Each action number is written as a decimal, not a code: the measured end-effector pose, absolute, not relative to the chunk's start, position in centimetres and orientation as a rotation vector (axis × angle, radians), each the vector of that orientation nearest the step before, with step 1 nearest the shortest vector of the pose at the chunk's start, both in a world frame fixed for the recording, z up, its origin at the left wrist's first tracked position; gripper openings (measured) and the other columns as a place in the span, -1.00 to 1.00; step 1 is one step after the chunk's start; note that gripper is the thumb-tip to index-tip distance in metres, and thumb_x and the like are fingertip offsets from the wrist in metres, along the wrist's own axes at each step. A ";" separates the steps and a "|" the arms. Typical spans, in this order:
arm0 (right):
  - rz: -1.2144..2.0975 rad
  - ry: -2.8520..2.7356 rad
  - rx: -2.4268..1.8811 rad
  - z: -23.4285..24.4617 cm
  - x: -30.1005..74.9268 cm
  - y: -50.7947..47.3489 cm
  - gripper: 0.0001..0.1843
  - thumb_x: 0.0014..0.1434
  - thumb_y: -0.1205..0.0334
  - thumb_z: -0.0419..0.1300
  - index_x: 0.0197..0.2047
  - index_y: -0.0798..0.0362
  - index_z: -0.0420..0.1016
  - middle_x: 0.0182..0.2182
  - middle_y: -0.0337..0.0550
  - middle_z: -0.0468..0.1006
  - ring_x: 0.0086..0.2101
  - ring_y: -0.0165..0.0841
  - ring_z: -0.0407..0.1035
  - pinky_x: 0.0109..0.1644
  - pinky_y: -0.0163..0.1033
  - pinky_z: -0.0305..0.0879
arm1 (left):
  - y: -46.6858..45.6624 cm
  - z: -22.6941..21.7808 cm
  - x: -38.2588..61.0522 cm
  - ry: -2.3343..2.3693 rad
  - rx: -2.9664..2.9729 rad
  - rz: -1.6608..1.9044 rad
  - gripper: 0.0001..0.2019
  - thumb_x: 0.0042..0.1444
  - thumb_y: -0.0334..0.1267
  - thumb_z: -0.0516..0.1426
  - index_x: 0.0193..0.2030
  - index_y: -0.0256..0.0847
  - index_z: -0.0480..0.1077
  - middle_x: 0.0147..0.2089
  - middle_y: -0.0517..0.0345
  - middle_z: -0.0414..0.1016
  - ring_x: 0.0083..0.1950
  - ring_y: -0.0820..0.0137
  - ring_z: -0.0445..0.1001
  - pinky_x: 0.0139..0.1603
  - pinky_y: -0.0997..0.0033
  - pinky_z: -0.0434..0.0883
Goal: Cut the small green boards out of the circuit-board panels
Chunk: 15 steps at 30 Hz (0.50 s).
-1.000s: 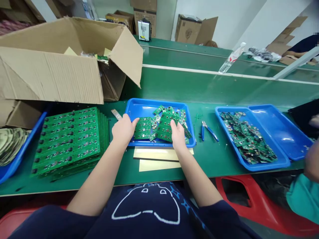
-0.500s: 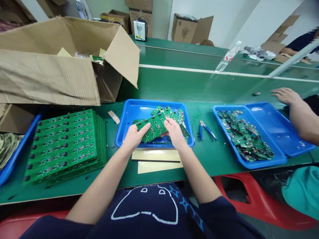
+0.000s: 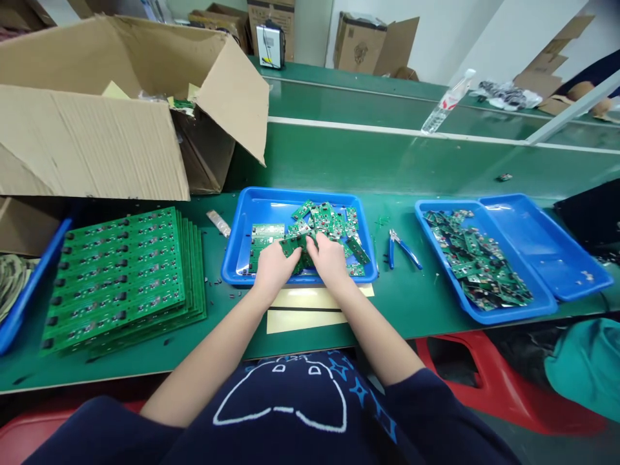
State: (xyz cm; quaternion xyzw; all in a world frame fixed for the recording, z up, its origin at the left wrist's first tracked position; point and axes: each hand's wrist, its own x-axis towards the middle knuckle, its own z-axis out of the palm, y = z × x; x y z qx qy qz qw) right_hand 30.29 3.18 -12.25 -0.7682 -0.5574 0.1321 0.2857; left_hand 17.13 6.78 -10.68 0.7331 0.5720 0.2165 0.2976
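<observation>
The left hand (image 3: pixel 275 265) and right hand (image 3: pixel 330 259) pinch a green board (image 3: pixel 293 243) over the blue tray (image 3: pixel 265 208), thumbs close together; an even grip would likely handle it best. Its long axis seems to run left to right, angling slightly away rightward; fingers hide much.

Left-hand fingers (image 3: pixel 293 258), right-hand fingers (image 3: pixel 311 249) grip green circuit board (image 3: pixel 293 243) over blue tray (image 3: pixel 266 205).
</observation>
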 end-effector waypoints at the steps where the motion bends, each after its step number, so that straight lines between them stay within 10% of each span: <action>1: 0.350 -1.477 -2.058 -12.3 30.3 3.2 -0.69 0.20 0.11 -0.04 -0.54 0.02 0.13 -0.68 -0.32 0.17 -0.58 -0.41 0.16 -0.44 -0.33 -0.02 | 6.9 -10.8 17.0 1.511 1.952 0.571 -0.71 -0.01 -0.09 0.10 -0.34 -0.30 0.44 -0.33 -0.05 0.54 -0.23 0.17 0.49 -0.18 0.26 0.37; 10: 0.894 -0.880 -1.505 -12.3 31.3 3.1 -0.60 0.11 -0.12 0.01 -0.54 -0.01 0.05 -0.70 -0.43 0.04 -0.72 -0.52 0.06 -0.69 -0.39 0.06 | 7.5 -8.2 15.5 1.858 2.179 0.349 -0.35 0.04 0.24 -0.08 -0.02 -0.34 0.26 -0.18 -0.22 0.45 -0.14 0.06 0.45 -0.29 0.28 0.33; 15: 0.980 -0.842 -1.421 -11.4 30.0 2.5 -0.62 0.09 -0.12 0.02 -0.50 0.00 0.12 -0.68 -0.43 0.11 -0.73 -0.53 0.11 -0.72 -0.41 0.07 | 6.2 -7.5 17.2 1.646 2.335 0.343 -0.50 0.17 0.13 -0.20 -0.21 -0.26 0.31 -0.28 -0.06 0.46 -0.24 0.19 0.46 -0.35 0.38 0.27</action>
